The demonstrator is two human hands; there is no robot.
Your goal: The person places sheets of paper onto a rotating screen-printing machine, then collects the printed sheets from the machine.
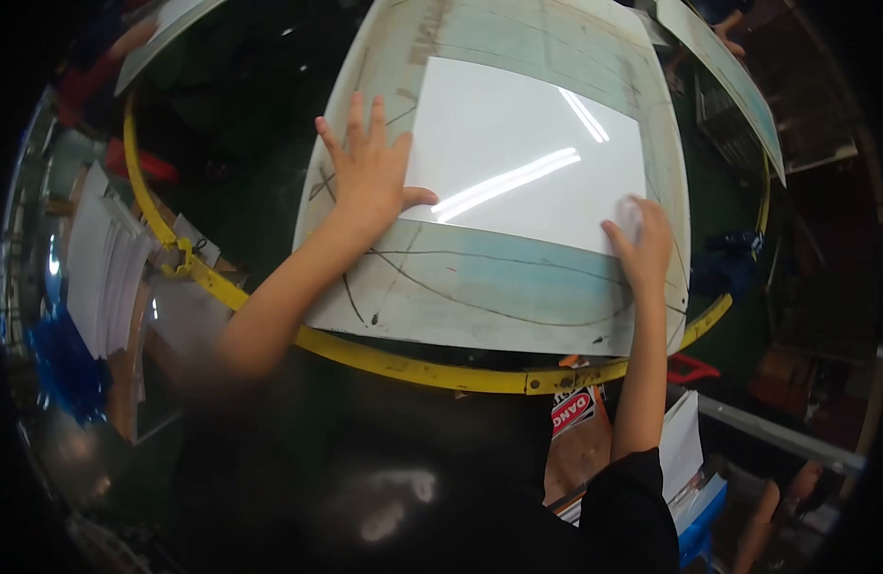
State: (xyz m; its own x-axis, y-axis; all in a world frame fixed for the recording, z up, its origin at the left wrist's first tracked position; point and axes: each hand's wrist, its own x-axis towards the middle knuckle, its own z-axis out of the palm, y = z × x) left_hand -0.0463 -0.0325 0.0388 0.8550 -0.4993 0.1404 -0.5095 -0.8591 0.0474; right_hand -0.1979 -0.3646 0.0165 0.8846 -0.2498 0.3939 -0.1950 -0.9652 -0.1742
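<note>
A glossy white sheet lies on a worn, pale blue-green board marked with dark curved lines. Two bright light streaks reflect off the sheet. My left hand rests at the sheet's left edge with its fingers spread on the board, the thumb reaching over the sheet's lower left corner. At the lower right corner, my right hand has its fingers bent, with a small whitish thing between thumb and fingers. Whether that is a separate piece or part of the sheet, I cannot make out.
A yellow curved rail runs below the board and up both sides. More boards stand at the upper corners. Stacked white sheets are at the left, beside blue plastic. A danger sign sits below the rail. Another person's arm shows lower right.
</note>
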